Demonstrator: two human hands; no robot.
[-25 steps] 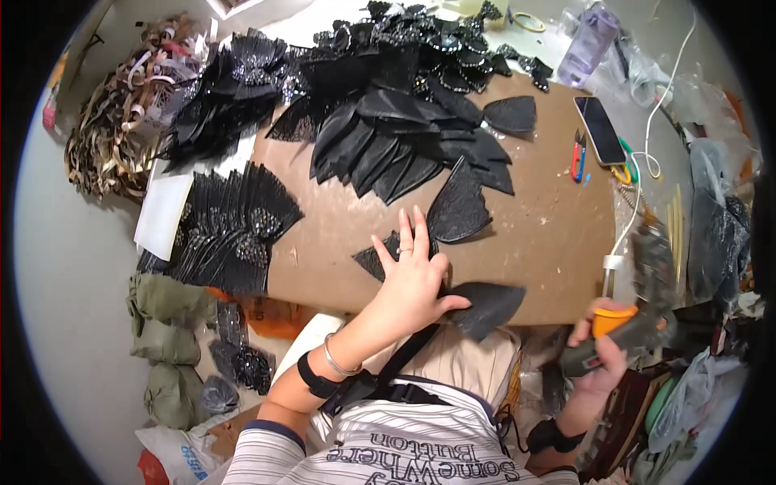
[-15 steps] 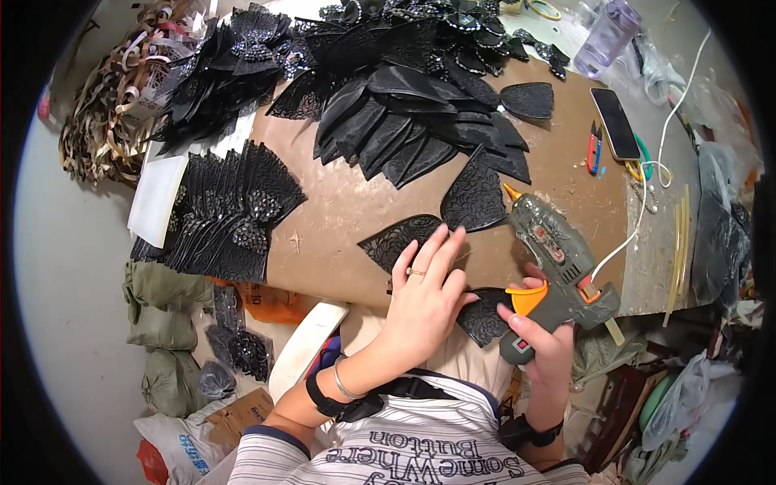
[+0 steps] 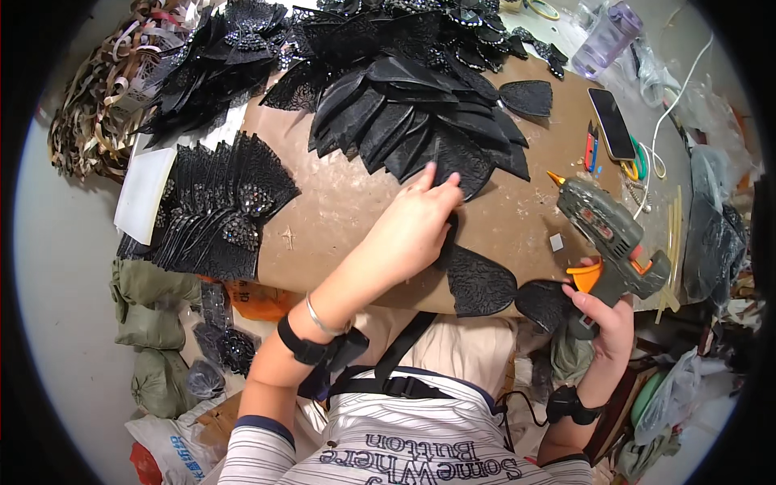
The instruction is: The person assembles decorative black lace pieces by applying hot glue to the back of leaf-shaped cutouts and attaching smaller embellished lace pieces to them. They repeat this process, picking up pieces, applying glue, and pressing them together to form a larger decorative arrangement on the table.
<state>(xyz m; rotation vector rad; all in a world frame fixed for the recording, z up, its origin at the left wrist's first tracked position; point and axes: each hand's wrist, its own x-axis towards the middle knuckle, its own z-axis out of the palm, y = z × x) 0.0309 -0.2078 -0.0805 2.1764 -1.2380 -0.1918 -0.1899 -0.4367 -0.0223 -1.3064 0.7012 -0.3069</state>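
My left hand [image 3: 416, 226] reaches forward over the brown work surface. Its bent fingers are on a black lace petal-shaped piece [image 3: 469, 166] at the near end of a layered pile of such pieces [image 3: 388, 113]; the thumb is hidden. In my right hand [image 3: 606, 319] is a dark grey hot glue gun [image 3: 602, 222] with an orange trigger, its nozzle pointing up and left. Another lace petal [image 3: 482, 283] lies at the table's near edge, below my left hand. One more petal [image 3: 543, 305] is right beside my right fingers; whether they hold it I cannot tell.
Beaded black lace pieces [image 3: 218, 210] are stacked at the left beside a white block [image 3: 145, 196]. At the right are a phone [image 3: 612, 124], small snips [image 3: 592, 149], a white cord [image 3: 671, 113] and glue sticks [image 3: 675, 242]. A purple bottle [image 3: 606, 40] stands at the far right.
My left hand has moved forward from the near edge to the pile. The glue gun and my right hand have shifted right, as has the petal beside them. The loose petals lie differently.
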